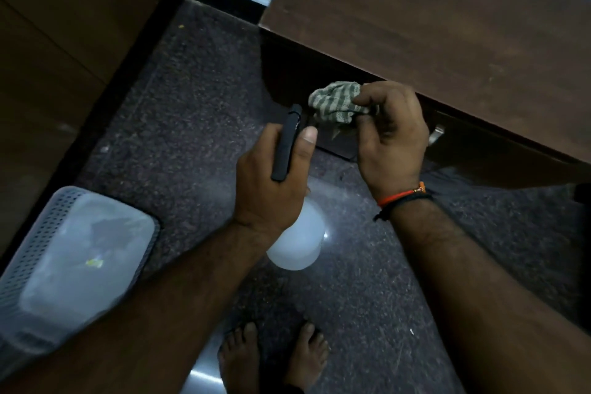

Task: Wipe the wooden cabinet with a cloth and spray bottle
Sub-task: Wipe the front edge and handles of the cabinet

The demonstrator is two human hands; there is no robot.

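My left hand [271,182] grips a spray bottle [299,240] with a white body and a black spray head, nozzle aimed forward at the cloth. My right hand [390,137] pinches a crumpled green-and-white striped cloth [334,102] just in front of the nozzle. Both hands hover beside the front edge of the dark wooden cabinet [431,25], which fills the upper right. A metal handle [436,134] shows on the cabinet front beside my right hand.
A grey perforated waste bin [76,253] with a plastic liner stands at the lower left. Another wooden unit [64,41] rises on the left. The floor is dark speckled stone. My bare feet [275,358] are below.
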